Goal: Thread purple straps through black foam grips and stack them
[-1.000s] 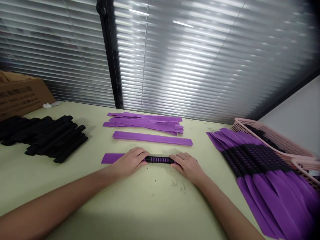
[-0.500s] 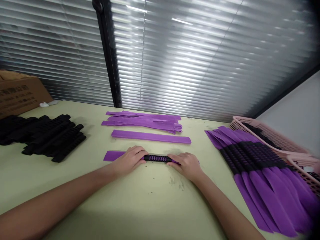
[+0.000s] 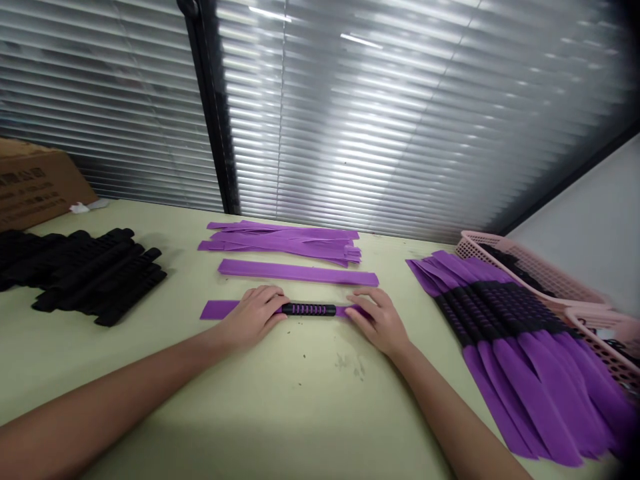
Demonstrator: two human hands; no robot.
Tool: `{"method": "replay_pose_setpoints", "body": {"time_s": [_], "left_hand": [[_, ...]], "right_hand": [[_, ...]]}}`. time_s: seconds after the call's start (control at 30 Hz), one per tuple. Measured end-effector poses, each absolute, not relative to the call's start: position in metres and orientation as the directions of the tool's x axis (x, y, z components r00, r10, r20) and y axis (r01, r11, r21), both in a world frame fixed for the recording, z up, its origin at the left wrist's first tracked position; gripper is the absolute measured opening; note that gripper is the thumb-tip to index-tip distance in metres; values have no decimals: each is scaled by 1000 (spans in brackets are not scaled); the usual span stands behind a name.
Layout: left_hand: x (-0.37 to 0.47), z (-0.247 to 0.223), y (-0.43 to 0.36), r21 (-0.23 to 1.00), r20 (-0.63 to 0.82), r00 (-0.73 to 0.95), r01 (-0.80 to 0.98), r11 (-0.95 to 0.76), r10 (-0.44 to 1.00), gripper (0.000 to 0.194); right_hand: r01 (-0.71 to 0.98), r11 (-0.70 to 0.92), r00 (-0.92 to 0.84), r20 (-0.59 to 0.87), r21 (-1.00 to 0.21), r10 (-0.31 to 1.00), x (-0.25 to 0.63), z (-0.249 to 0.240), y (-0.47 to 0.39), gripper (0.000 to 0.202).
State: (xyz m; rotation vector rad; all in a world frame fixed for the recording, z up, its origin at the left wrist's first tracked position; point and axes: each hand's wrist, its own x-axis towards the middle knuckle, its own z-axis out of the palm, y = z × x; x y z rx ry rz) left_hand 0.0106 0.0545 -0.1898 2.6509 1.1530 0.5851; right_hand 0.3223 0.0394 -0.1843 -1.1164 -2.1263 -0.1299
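The left hand (image 3: 256, 315) curls over the strip (image 3: 219, 309) and the sleeve's (image 3: 309, 309) near end, seemingly steadying both flat on the table (image 3: 300, 420), while the half-open right hand (image 3: 379, 321) perhaps touches the strip's other end.

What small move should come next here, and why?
Probably lift the purple strip toward the sleeved strips at right: it already runs through the black slotted sleeve, purple showing through its slots and beyond both ends, as on those.
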Motion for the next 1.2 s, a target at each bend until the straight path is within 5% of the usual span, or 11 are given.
{"method": "replay_pose_setpoints", "body": {"time_s": [0.17,0.27,0.4,0.53,0.63,0.93,1.1,1.2], "left_hand": [[12,-192,54,327,295,598,669,-667,745,31],[12,-191,54,342,301,590,667,-662,749,31],[12,-191,54,362,317,580,658,-660,751,31],[12,-192,55,354,332,584,651,-672,741,30],[12,-193,56,315,331,597,660,-682,731,30],[25,-191,33,28,339,550,805,-593,763,39],[34,-205,7,31,356,437,878,-478,826,69],[35,-211,3,41,369,428,880,-474,825,70]], "right_hand": [[688,410,196,697,-599,690,324,-186,42,30],[657,337,307,647,-674,698,323,-184,41,37],[826,285,36,551,-486,834,302,-178,22,49],[946,209,-190,98,-249,977,272,-179,-4,73],[955,209,-230,-81,-212,970,263,-183,-13,83],[962,190,-223,-165,-198,961,267,-176,-11,89],[971,143,-184,-218,-190,958,266,-167,-9,88],[976,111,-154,-231,-190,961,268,-165,-7,88]]}}
